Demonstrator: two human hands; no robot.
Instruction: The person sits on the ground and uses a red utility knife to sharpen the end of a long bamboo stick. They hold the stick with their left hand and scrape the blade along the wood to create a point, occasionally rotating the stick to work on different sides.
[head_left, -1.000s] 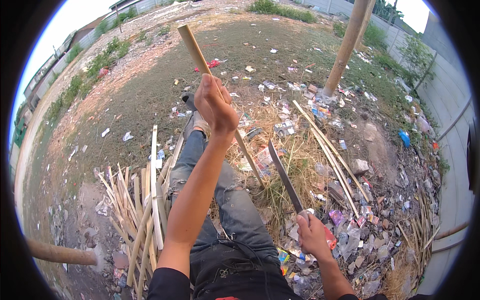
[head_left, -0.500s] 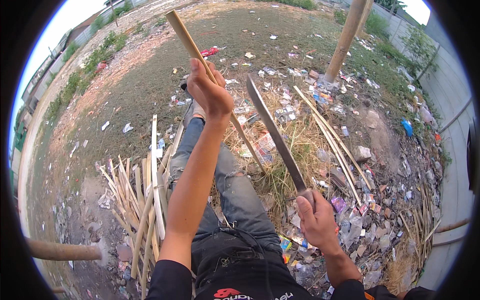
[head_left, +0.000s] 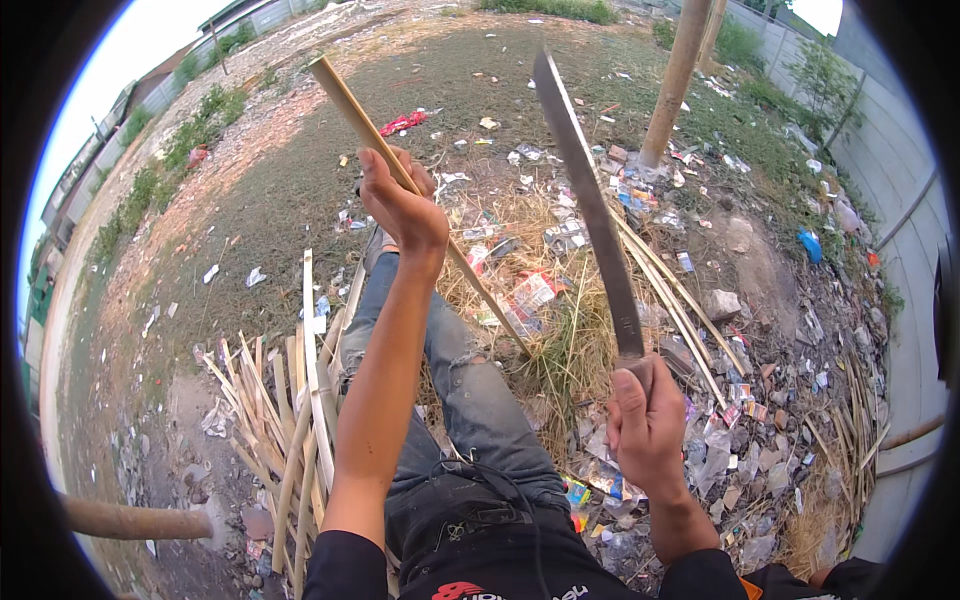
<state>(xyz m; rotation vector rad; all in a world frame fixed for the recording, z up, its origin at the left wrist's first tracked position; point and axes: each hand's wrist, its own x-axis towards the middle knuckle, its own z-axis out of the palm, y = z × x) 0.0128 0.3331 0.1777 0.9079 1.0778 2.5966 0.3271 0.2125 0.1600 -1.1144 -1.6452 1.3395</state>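
- Stick (head_left: 420, 195): a long, pale bamboo strip, straight and flat-sided with a squared far end. It slants from far left to near right; its far tip is raised, and its near end comes down into the dry grass beside the knee. It is gripped partway along, nearer the far end.
- Knife (head_left: 590, 210): a long machete with a dull grey, worn blade, broad and blunt at the tip. It is raised, the blade pointing far and slightly left. The handle is enclosed in the fist at the near right, so only the blade shows. The blade stands right of the stick, apart from it.
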